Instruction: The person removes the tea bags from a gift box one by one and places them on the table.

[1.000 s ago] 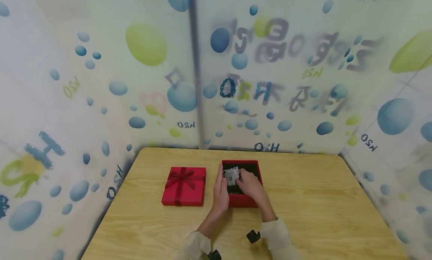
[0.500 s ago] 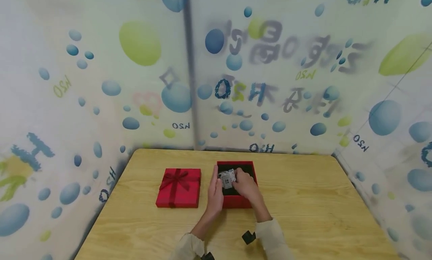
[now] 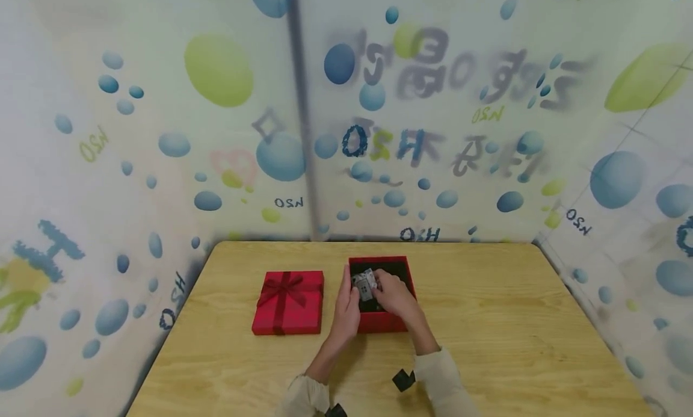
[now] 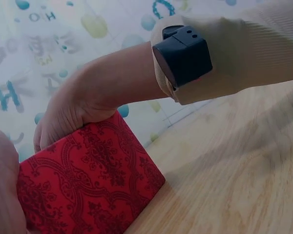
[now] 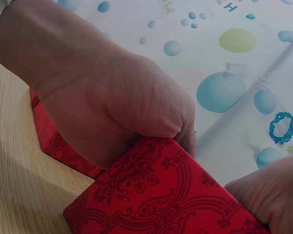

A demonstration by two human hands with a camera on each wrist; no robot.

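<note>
"First?"
"Silver packet (image 3: 363, 286), at the mouth of the red box (image 3: 383, 324); far end leans left, long axis unclear."
"Hands?"
"Right hand (image 3: 395, 292): fingers curled, pinching its right edge. Left hand (image 3: 345, 311): fingers straight along box's left wall."
"Beyond?"
"Ribboned lid (image 3: 289, 302), leftward on the table (image 3: 476, 308)."

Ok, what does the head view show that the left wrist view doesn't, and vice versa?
Only the head view: the lid with its bow, and the silvery packet in the right hand.
Only the left wrist view: the clear dark pattern on the red box's side.
Both: the box, left hand, right hand, table and spotted wall.
</note>
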